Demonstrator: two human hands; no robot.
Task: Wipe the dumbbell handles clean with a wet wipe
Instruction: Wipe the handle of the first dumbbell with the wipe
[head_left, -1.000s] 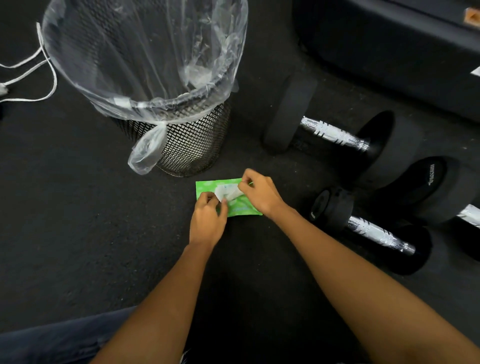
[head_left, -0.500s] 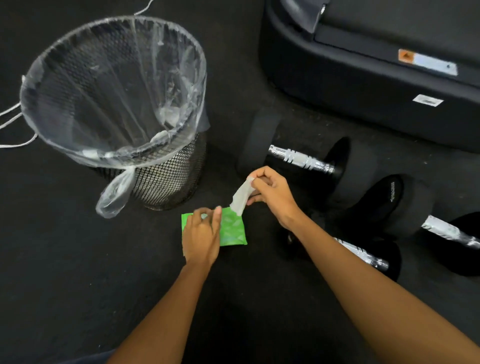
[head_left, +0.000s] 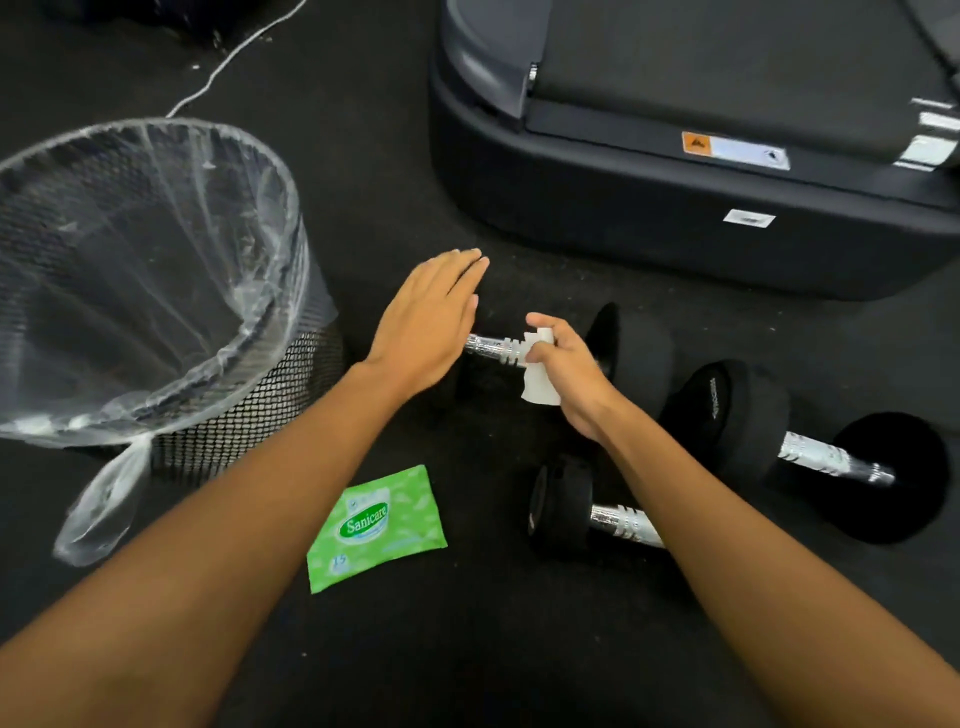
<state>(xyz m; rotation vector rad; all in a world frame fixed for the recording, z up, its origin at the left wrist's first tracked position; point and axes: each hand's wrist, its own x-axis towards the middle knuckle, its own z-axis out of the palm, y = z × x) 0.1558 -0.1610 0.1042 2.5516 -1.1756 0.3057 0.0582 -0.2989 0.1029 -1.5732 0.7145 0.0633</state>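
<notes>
Frame centre: right hand (head_left: 563, 374) pinches wet wipe (head_left: 540, 388) against chrome handle (head_left: 491, 349) of dumbbell (head_left: 639, 358). Left hand (head_left: 431, 317) flat, fingers straight, over its left end; contact cannot be told. Risk: unbraced dumbbell rolls, wipe skids off handle.

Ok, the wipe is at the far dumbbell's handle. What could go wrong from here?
The far black round-headed dumbbell may roll: the left hand lies flat over its end, not gripping it.
The right hand pinches the small white wet wipe at one spot of the ridged chrome handle; the rest could be missed.
The right forearm passes over the nearest small black dumbbell and might nudge it.
</notes>
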